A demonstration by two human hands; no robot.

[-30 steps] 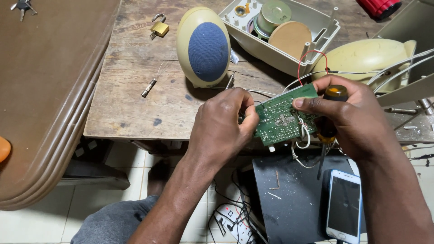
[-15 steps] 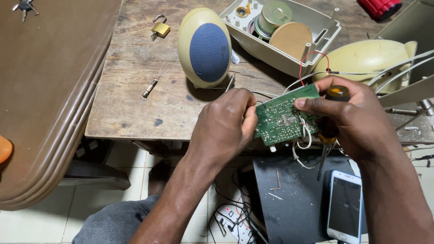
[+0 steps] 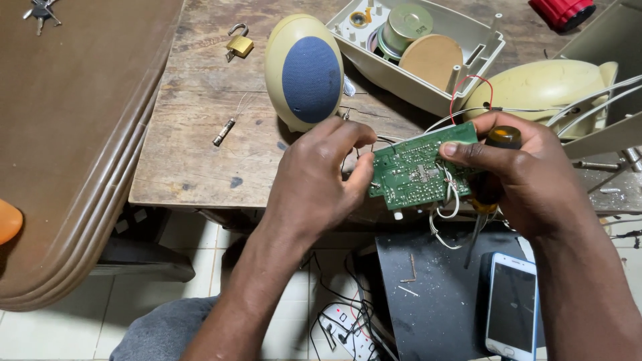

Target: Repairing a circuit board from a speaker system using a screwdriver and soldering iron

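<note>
A smartphone (image 3: 511, 306) lies at the lower right on a dark panel (image 3: 435, 294), below the worktop (image 3: 200, 134). Its rectangular screen is dark, framed in white. No packages, labels or signs show.

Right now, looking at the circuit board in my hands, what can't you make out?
Head view:
- Green circuit board: far face turned away.
- Screwdriver: handle mostly wrapped by the right hand; tip too thin to follow.
- Board's left edge: covered by left hand fingers.
- Phone: lower end cut off by the frame.

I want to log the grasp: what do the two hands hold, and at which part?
Both hold the green circuit board: left hand pinches its left edge, right hand its right edge, with a screwdriver in the palm.
</note>
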